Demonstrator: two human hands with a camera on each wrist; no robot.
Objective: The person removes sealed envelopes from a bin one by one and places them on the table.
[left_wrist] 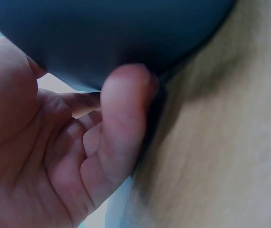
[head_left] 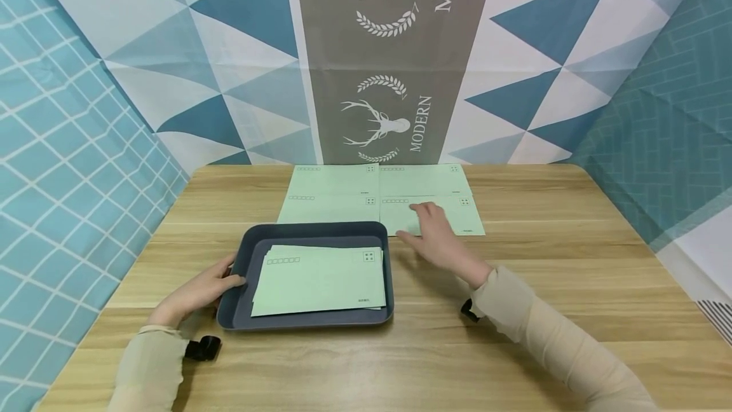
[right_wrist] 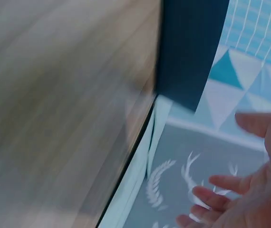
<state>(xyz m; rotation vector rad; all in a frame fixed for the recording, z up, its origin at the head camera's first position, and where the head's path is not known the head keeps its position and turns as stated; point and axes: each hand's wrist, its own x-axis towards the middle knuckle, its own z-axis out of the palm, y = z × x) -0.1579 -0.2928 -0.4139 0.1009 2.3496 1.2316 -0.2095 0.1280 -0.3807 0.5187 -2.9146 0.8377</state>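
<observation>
A dark grey-blue tray (head_left: 240,322) stands on the table with a loose stack of pale green envelopes (head_left: 320,280) in it. At the tray's left side, my left hand (head_left: 197,291) grips the wall, thumb over the rim and the other fingers outside. The left wrist view has a curled finger (left_wrist: 123,109) against the tray's outer wall (left_wrist: 111,42). My right hand (head_left: 443,243) holds nothing, fingers and thumb spread apart. It hovers right of the tray, overlapping the front right envelope (head_left: 457,208) in the head view. The right wrist view also has this hand (right_wrist: 254,190) empty.
Behind the tray, more pale green envelopes lie in two rows, among them the back right one (head_left: 420,178) and the front left one (head_left: 328,207). They reach to the back edge of the wooden table (head_left: 549,227). A patterned cloth (head_left: 389,81) hangs behind.
</observation>
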